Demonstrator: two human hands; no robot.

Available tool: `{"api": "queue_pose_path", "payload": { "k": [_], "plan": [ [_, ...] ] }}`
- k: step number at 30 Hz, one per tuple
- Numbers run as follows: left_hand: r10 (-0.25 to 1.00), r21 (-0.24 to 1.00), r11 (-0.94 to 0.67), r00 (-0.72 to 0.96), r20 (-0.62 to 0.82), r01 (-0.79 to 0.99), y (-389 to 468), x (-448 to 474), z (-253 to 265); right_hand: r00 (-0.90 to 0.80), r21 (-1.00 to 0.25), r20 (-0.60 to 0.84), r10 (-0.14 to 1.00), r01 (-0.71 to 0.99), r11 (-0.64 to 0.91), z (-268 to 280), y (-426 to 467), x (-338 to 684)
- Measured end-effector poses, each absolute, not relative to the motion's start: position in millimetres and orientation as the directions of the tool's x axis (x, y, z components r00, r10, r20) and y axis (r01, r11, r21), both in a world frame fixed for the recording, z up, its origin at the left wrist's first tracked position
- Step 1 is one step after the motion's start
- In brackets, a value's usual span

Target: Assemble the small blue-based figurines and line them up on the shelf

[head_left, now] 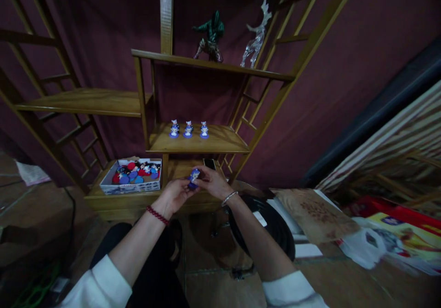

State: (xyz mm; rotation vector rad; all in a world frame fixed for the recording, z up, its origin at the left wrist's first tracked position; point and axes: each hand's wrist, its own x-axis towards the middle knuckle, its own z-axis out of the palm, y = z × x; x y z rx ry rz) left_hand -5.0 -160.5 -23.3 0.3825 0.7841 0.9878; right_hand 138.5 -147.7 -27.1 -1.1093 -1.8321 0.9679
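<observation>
A small purple-and-white figurine [194, 176] is held between both hands in front of the lower shelf. My left hand [175, 195] grips it low, from the left side, with fingers closed on its base. From the right, my right hand [214, 182] pinches the same figurine with thumb and fingers. Similar figurines on purple round bases stand in short rows on the middle shelf [223, 140], among them a front one [204, 130] at the right. A printed cardboard box [134, 187] at lower left contains several loose figurines and red, blue and purple discs.
A green figure [211, 34] and a clear deer statue [255, 39] stand on the upper shelf. A dark phone-like slab [209, 163] lies behind my right hand. On the floor at right are a black round object [279, 227], flat boards and a plastic bag [363, 246].
</observation>
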Motion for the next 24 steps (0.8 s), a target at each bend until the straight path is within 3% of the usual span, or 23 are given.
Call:
{"api": "queue_pose_path", "payload": {
  "k": [24],
  "plan": [
    [0.894,0.615,0.433,0.226,-0.387,-0.659,-157,-47,-9,-0.335,-0.841,0.287,0.898,0.361,0.403,-13,-138,91]
  ]
}}
